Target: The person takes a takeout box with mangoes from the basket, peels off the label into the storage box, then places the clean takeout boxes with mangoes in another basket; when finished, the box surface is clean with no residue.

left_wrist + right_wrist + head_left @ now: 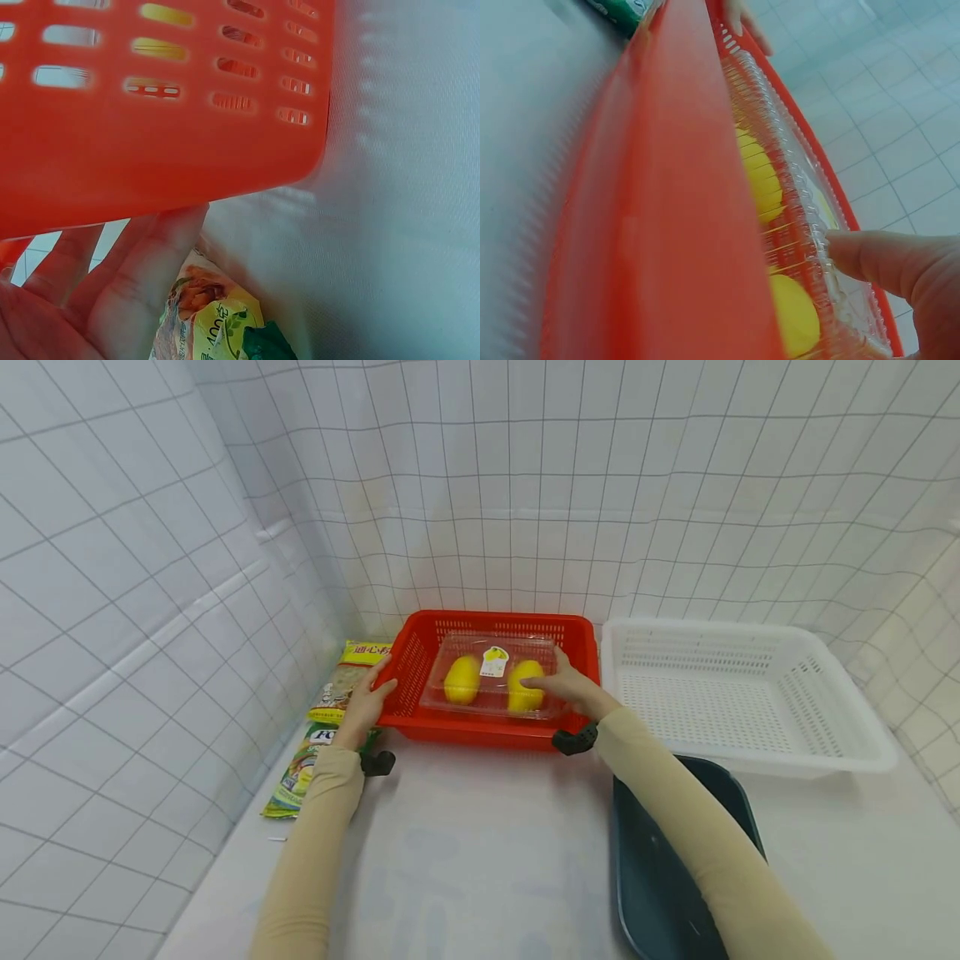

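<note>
Right hand (570, 687): lying on top of the clear box (491, 678) at centre frame, fingers stretched out flat; in the right wrist view a fingertip (855, 253) is pressing on the box's ridged edge. Not clenched, not wrapped round anything.
Left hand (367, 697): resting against the left outer wall of the red basket (480, 731), thumb on the rim, fingers fairly straight along the side, steadying rather than grasping.
Clear box: sitting inside the red basket, holding two yellow fruits (462, 679) with a small label between them.
Red basket: standing on the white table (480, 860), against the tiled wall, just above frame centre.
Snack bags (337, 693): lying left of the red basket, under the left wrist.
White basket (750, 760): standing just right of the red one.
Dark tray (660, 877): lying lower right, under the right forearm.
</note>
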A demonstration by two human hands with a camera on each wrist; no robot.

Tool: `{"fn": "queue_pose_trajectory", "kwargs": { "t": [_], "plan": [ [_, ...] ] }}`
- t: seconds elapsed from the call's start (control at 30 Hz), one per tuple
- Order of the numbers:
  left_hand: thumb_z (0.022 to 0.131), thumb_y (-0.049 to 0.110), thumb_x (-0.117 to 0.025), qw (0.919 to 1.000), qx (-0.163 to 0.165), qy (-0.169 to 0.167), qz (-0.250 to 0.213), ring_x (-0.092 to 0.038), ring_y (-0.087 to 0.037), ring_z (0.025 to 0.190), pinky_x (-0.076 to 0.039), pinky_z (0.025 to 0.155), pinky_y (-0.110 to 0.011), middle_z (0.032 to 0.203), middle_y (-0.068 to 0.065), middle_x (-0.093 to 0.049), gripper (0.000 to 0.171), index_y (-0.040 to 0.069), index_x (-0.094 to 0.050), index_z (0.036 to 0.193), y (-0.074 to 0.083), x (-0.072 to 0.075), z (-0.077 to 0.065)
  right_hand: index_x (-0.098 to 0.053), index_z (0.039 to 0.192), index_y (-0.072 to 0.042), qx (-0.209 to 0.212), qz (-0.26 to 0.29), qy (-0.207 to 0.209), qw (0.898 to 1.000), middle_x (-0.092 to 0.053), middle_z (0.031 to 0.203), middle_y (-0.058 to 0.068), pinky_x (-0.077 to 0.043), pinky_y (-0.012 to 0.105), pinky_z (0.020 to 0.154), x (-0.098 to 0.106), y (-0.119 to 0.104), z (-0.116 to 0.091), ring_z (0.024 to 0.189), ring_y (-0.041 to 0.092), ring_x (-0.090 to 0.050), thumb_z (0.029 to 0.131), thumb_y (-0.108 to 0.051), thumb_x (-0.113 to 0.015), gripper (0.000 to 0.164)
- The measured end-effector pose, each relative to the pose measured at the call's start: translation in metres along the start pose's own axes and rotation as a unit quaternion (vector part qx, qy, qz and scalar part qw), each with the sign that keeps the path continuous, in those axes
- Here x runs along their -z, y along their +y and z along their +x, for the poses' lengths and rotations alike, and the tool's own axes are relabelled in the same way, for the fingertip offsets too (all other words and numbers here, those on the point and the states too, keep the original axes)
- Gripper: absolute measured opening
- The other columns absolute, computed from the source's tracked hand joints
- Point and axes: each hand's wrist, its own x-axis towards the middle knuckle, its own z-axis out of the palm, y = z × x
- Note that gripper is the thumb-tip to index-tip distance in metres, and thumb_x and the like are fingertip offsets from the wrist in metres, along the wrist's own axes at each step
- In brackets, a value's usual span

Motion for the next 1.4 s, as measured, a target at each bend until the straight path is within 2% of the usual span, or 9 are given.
{"fn": "queue_pose_trajectory", "kwargs": {
  "t": [0.13,0.2,0.37,0.43,0.6,0.7,1.0,1.23,1.4],
  "plan": [
    [0.102,0.021,-0.045,1.0,0.004,0.0,-0.001,-0.039,-0.035,0.124,-0.037,0.102,-0.049,0.149,-0.015,-0.028,0.054,0.029,-0.025,0.151,0.0002,0.0007,-0.001,0.011,0.152,-0.023,-0.023,0.007,0.0,1.0,-0.002,0.157,0.012,-0.027,0.059,0.104,-0.0004,0.0007,0.0017,0.136,0.037,-0.017,0.087,-0.034,-0.067,0.102],
    [0.102,0.021,-0.045,1.0,0.008,-0.001,-0.001,-0.039,-0.035,0.124,-0.037,0.101,-0.048,0.149,-0.014,-0.028,0.054,0.03,-0.025,0.151,0.0006,0.0012,-0.0016,0.011,0.152,-0.022,-0.032,0.023,0.001,0.999,-0.004,0.156,0.013,-0.032,0.055,0.103,-0.0007,0.0007,0.0032,0.133,0.036,-0.021,0.088,-0.034,-0.067,0.102],
    [0.102,0.025,-0.045,0.9999,0.016,-0.005,0.002,-0.04,-0.034,0.123,-0.04,0.1,-0.046,0.149,-0.013,-0.028,0.054,0.032,-0.024,0.151,0.0005,0.0028,-0.002,0.01,0.152,-0.021,-0.047,0.062,0.01,0.997,-0.011,0.154,0.016,-0.054,0.039,0.079,-0.0029,0.0016,0.006,0.114,0.035,-0.044,0.089,-0.033,-0.066,0.099],
    [0.102,0.026,-0.045,0.9998,0.017,-0.007,0.002,-0.041,-0.034,0.122,-0.04,0.099,-0.046,0.149,-0.013,-0.028,0.054,0.033,-0.024,0.151,0.0,0.0032,-0.0015,0.009,0.152,-0.019,-0.047,0.057,0.013,0.997,-0.012,0.153,0.016,-0.055,0.035,0.074,-0.0035,0.0028,0.0062,0.108,0.035,-0.048,0.089,-0.034,-0.066,0.099],
    [0.102,0.027,-0.045,0.9999,0.015,-0.007,0.002,-0.042,-0.035,0.12,-0.042,0.098,-0.046,0.149,-0.013,-0.029,0.054,0.034,-0.024,0.151,-0.0009,0.003,-0.0005,0.003,0.153,-0.015,-0.031,0.05,0.029,0.998,-0.017,0.152,0.016,-0.049,0.038,0.089,-0.0053,0.0052,0.0061,0.12,0.033,-0.038,0.09,-0.035,-0.064,0.094],
    [0.102,0.026,-0.044,0.9999,0.014,-0.008,0.0,-0.041,-0.035,0.122,-0.041,0.099,-0.046,0.149,-0.014,-0.029,0.054,0.034,-0.024,0.151,-0.0015,0.003,-0.0004,-0.001,0.153,-0.013,-0.017,0.069,0.04,0.997,-0.02,0.151,0.017,-0.047,0.043,0.093,-0.0074,0.0054,0.0061,0.125,0.035,-0.034,0.092,-0.03,-0.063,0.089],
    [0.102,0.026,-0.044,0.9999,0.01,-0.007,0.001,-0.04,-0.035,0.123,-0.04,0.099,-0.046,0.15,-0.014,-0.028,0.054,0.032,-0.023,0.151,-0.0012,0.0014,-0.0014,-0.01,0.152,-0.009,-0.002,0.058,0.074,0.996,-0.027,0.149,0.018,-0.054,0.037,0.079,-0.0095,0.0058,0.0063,0.113,0.034,-0.049,0.093,-0.026,-0.062,0.081],
    [0.102,0.025,-0.045,0.9999,0.016,-0.004,0.0,-0.041,-0.034,0.12,-0.043,0.096,-0.047,0.149,-0.013,-0.028,0.054,0.032,-0.025,0.151,0.0014,0.0012,-0.0018,-0.013,0.152,-0.007,0.019,0.003,0.102,0.995,-0.027,0.149,0.018,-0.05,0.042,0.087,-0.0082,0.0011,0.003,0.117,0.034,-0.046,0.093,-0.028,-0.061,0.079],
    [0.102,0.025,-0.044,0.9998,0.02,-0.002,0.0,-0.042,-0.034,0.118,-0.045,0.095,-0.046,0.148,-0.014,-0.028,0.054,0.032,-0.024,0.151,0.0022,0.0005,-0.0021,-0.012,0.151,-0.005,0.036,-0.024,0.107,0.993,-0.028,0.148,0.02,-0.054,0.039,0.08,-0.0061,-0.0031,0.0,0.108,0.034,-0.054,0.094,-0.027,-0.061,0.079]
  ]
}}
